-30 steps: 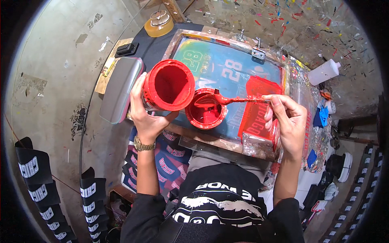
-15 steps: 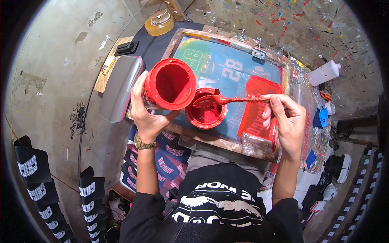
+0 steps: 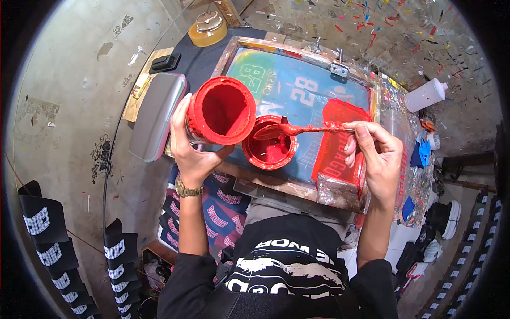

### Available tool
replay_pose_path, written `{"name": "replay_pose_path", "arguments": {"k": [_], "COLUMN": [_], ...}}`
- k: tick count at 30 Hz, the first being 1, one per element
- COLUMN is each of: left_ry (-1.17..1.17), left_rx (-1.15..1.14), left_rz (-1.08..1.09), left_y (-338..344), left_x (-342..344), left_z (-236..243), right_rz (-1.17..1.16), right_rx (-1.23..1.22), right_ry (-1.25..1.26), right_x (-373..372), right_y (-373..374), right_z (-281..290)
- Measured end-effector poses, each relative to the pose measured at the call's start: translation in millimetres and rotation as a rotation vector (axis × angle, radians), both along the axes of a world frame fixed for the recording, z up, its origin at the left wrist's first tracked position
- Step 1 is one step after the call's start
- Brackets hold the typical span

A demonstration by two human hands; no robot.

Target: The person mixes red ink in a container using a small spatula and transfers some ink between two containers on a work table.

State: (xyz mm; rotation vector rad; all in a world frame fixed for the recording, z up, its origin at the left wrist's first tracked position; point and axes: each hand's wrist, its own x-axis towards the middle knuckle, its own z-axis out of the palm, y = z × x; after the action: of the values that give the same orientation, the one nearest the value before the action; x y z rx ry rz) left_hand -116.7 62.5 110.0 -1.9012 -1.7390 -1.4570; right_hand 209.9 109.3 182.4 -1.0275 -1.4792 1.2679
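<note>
My left hand (image 3: 192, 159) grips a large red-coated ink tub (image 3: 223, 109), tilted so its open mouth shows. A smaller open tub (image 3: 268, 166) with red ink inside stands on the blue printing screen (image 3: 297, 58), just right of and below the large one. Between thumb and fingers, my right hand (image 3: 372, 151) pinches the handle end of a spoon (image 3: 311, 129). Thick red ink coats this spoon, and its bowl lies over the small tub's mouth. Red ink (image 3: 345, 114) is spread over the screen's right part, beside my right hand.
A wooden frame (image 3: 223, 61) borders the screen, with a metal hinge clamp (image 3: 339, 69) at its far edge. Left of it lie a grey case (image 3: 159, 114) and a tape roll (image 3: 208, 36). A white bottle (image 3: 426, 95) stands at right. Printed black pieces (image 3: 40, 220) hang at lower left.
Almost nothing differs. The spoon's bowl sits very slightly lower over the small tub, and both hands keep their holds.
</note>
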Motion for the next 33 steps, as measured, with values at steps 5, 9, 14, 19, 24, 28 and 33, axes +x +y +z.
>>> {"name": "replay_pose_path", "arguments": {"k": [5, 9, 14, 19, 24, 28, 33], "left_ry": [-0.007, 0.02, -0.002, -0.116, -0.482, -0.696, -0.796], "left_rx": [-0.002, 0.009, 0.009, -0.059, -0.109, -0.143, -0.194], "left_rz": [0.002, 0.005, 0.006, 0.0, -0.184, -0.278, -0.269], "left_y": [-0.5, -0.4, -0.6, 1.1, 7.7, 10.3, 12.4], "left_x": [-0.3, -0.8, -1.4, -0.9, -11.5, -15.6, -15.7], "left_z": [-0.7, -0.1, 0.5, 3.5, 5.2, 8.6, 10.9], "right_rz": [0.009, 0.005, 0.007, 0.004, -0.001, 0.011, 0.022], "right_rx": [0.0, 0.008, 0.024, 0.013, 0.018, 0.015, 0.008], "right_ry": [0.012, 0.008, 0.011, 0.036, 0.028, 0.023, 0.028], "right_x": [0.9, -1.0, -0.5, 0.2, -1.0, -1.2, -1.2], "right_y": [0.9, 1.3, 1.1, 1.3, 1.2, 1.6, 1.8], "right_z": [-0.6, 0.9, -0.3, -0.3, -0.1, -2.5, -1.5]}}
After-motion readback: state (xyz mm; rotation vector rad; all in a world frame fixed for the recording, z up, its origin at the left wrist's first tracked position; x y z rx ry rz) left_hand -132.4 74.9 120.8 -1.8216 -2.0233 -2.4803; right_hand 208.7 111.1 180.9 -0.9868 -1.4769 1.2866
